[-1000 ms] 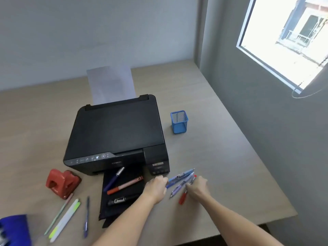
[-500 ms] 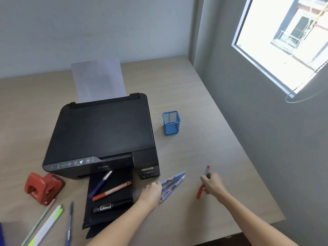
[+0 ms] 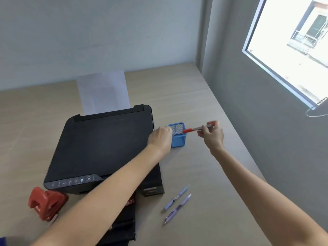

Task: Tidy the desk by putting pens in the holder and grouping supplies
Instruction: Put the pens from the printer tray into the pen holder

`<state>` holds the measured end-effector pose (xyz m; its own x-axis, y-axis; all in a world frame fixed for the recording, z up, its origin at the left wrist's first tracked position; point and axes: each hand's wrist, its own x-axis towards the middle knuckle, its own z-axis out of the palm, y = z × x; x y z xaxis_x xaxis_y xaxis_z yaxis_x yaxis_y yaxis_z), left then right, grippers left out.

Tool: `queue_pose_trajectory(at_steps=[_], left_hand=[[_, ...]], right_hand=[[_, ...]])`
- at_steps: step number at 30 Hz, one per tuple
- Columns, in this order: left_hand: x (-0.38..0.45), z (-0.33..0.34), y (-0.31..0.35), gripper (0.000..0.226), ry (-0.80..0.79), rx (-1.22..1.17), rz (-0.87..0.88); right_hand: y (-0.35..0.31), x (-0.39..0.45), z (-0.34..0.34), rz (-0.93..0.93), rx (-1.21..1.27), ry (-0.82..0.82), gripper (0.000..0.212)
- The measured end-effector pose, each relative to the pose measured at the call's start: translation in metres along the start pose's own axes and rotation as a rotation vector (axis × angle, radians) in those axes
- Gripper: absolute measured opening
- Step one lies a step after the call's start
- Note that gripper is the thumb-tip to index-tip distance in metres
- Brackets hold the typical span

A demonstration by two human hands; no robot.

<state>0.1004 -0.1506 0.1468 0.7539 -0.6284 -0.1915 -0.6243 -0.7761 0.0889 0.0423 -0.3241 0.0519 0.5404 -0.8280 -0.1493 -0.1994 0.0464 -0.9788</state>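
A blue mesh pen holder (image 3: 178,139) stands on the desk just right of the black printer. My left hand (image 3: 160,137) grips its left rim. My right hand (image 3: 212,134) holds a red pen (image 3: 197,129) nearly level, its red end over the holder's right rim. Two bluish pens lie side by side on the desk nearer to me, one light blue (image 3: 176,197) and one purple (image 3: 178,208). My left forearm hides most of the printer's output tray and the pens on it.
The black printer (image 3: 99,148) with white paper (image 3: 103,92) in its rear feed fills the desk's middle. A red hole punch (image 3: 46,203) sits at the front left. A grey wall with a window runs along the desk's right edge.
My right hand lifted the red pen from the desk and carried it to the holder. My left hand left the bluish pens and took hold of the holder's rim.
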Motion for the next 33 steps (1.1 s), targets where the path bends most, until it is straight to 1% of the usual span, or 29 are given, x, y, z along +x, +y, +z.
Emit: queue_pose_trajectory(at_steps=[3,8,13,15,16,18,19,20,21,22,23,24,25,26,28,30,33], left_hand=[[0.049,0.005,0.003,0.024,-0.077,-0.023,-0.027],[0.089,0.034,0.006,0.028,-0.089,-0.015,-0.014],[0.089,0.047,0.006,0.026,-0.094,-0.022,0.008],[0.081,0.045,0.003,0.023,-0.044,-0.033,0.038],[0.074,0.044,0.000,0.019,0.020,-0.053,0.070],[0.051,0.047,-0.007,0.011,0.194,-0.134,0.182],[0.033,0.051,-0.010,0.007,0.242,-0.171,0.257],[0.012,0.059,-0.013,0.006,0.244,-0.195,0.337],[-0.012,0.072,-0.016,0.006,0.186,-0.207,0.406],[-0.037,0.087,-0.017,0.010,0.073,-0.190,0.445],[-0.060,0.104,-0.016,0.019,-0.065,-0.139,0.455],[-0.080,0.121,-0.015,0.030,-0.171,-0.087,0.451],[-0.094,0.138,-0.013,0.035,-0.238,-0.047,0.428],[-0.104,0.154,-0.011,0.034,-0.287,-0.013,0.393],[-0.112,0.182,-0.007,0.040,-0.334,0.023,0.307],[-0.114,0.201,-0.007,0.044,-0.340,0.031,0.228],[-0.124,0.215,-0.008,0.035,-0.340,0.038,0.167]], right_hand=[[-0.004,0.015,0.028,-0.087,-0.180,-0.028,0.009],[0.009,0.033,0.054,-0.131,-0.426,-0.173,0.018],[0.024,0.039,0.058,-0.142,-0.479,-0.224,0.023],[0.024,0.036,0.055,-0.150,-0.459,-0.238,0.027],[0.024,0.032,0.052,-0.169,-0.456,-0.236,0.029],[0.027,0.019,0.042,-0.271,-0.465,-0.184,0.029],[0.033,0.009,0.035,-0.344,-0.474,-0.160,0.025],[0.041,-0.004,0.027,-0.418,-0.498,-0.172,0.019],[0.053,-0.018,0.020,-0.478,-0.545,-0.237,0.014],[0.065,-0.033,0.012,-0.526,-0.604,-0.349,0.010],[0.078,-0.047,0.006,-0.543,-0.665,-0.489,0.008],[0.088,-0.061,0.001,-0.520,-0.723,-0.636,0.009],[0.096,-0.072,-0.002,-0.477,-0.779,-0.754,0.010],[0.103,-0.080,-0.003,-0.432,-0.833,-0.831,0.012],[0.112,-0.089,-0.001,-0.396,-0.923,-0.897,0.018],[0.113,-0.093,0.001,-0.412,-0.996,-0.939,0.022],[0.115,-0.099,0.006,-0.500,-1.150,-1.053,0.024]])
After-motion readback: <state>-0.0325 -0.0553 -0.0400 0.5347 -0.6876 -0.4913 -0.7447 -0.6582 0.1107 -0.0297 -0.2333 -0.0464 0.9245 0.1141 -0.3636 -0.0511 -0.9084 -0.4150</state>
